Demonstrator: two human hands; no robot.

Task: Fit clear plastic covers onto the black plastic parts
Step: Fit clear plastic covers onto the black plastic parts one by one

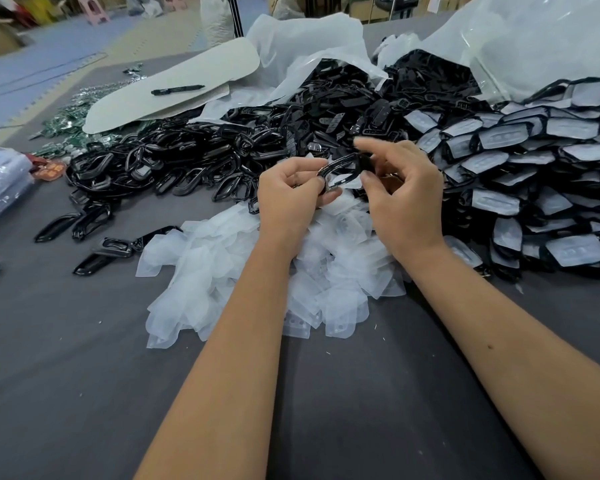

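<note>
Two hands, one black frame part in play. Left hand [289, 188] has fingers curled, pinching the near-left end of a black plastic frame [342, 168] held up above the piles; right hand [400, 188] pinches the frame's far-right end between thumb and index, other fingers loosely spread. Can't tell if a clear cover is already on the held frame. Counts: black frames pile [194, 157] behind the hands, too many to count, dozens at least; about five loose black frames [90, 220] lie apart on the left of the grey table [84, 375]. Clear plastic covers [257, 271] heaped directly under the wrists, dozens, overlapping, uncountable. Finished parts with covers fitted [520, 168] stacked in rows at right, dozens. One black pen [177, 90] on a pale flat board [187, 84] at back left. Green small parts [66, 123] scattered beside the board, blurry. Big translucent plastic bags [534, 39] at back, at least two.
</note>
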